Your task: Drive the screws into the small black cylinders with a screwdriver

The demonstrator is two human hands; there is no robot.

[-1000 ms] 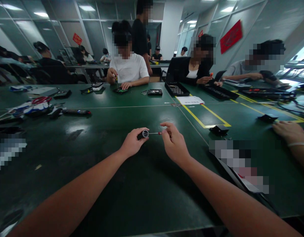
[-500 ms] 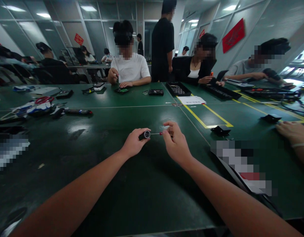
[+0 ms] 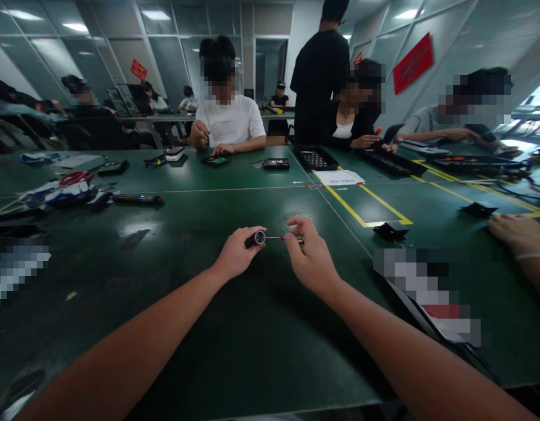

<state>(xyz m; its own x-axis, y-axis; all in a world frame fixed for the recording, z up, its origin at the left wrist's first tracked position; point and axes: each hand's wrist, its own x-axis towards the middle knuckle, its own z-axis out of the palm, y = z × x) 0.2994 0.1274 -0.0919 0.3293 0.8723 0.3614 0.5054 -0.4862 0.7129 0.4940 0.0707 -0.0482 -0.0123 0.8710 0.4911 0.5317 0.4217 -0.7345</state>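
My left hand [image 3: 237, 254] is closed around a black cylindrical part [image 3: 260, 237] with a round, silver-rimmed end turned toward me. My fingers cover most of its body. In my right hand [image 3: 311, 251] is a thin screwdriver [image 3: 284, 237] with a red collar, its handle mostly hidden by the fingers. The slim metal shaft points left and its tip reaches the rim of the cylinder; whether it goes inside I cannot tell. Both hands are above the green table [image 3: 234, 339].
A black marker-like tool [image 3: 138, 199] and tangled cables [image 3: 72, 190] lie at left. Small black brackets [image 3: 390, 231] and a blurred sheet [image 3: 432, 298] are at right, near another person's hand [image 3: 519, 237]. Black trays [image 3: 316, 158] and co-workers are across the table.
My right fingers have shifted slightly on the screwdriver, and more of its handle shows behind them. The left hand holds its place. A standing person in the background has moved right.
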